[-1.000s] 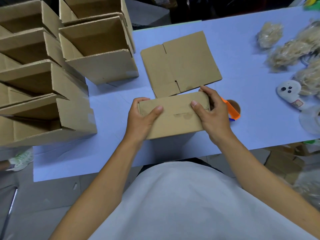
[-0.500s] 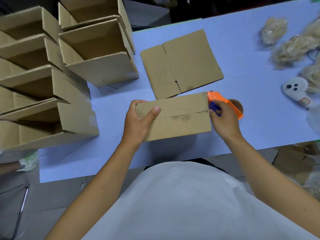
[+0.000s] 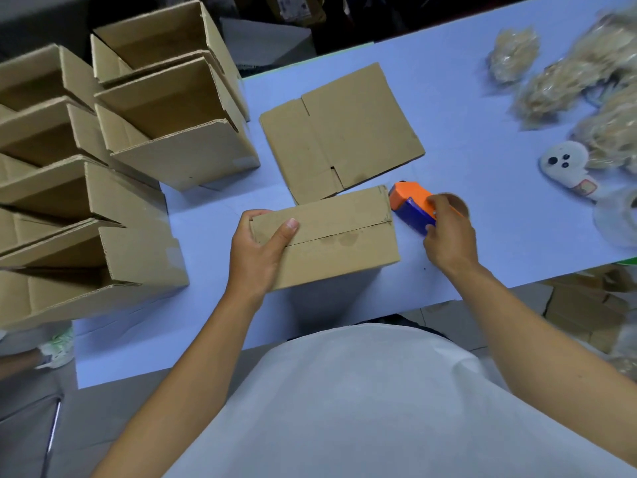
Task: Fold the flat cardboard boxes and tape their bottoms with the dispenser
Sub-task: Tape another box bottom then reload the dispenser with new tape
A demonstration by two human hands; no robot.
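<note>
No words or numbers to read anywhere. Cardboard boxes (image 3: 179, 143) plain brown, no print. Small tag on white ghost toy (image 3: 565, 162) too blurry to read.

plain brown cardboard box (image 3: 331, 236), orange and blue tape dispenser (image 3: 412, 207), pale blue table (image 3: 482, 208), white shirt (image 3: 362, 401).

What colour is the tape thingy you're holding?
Orange on top, blue below: the tape dispenser, seen in the head view.
</note>
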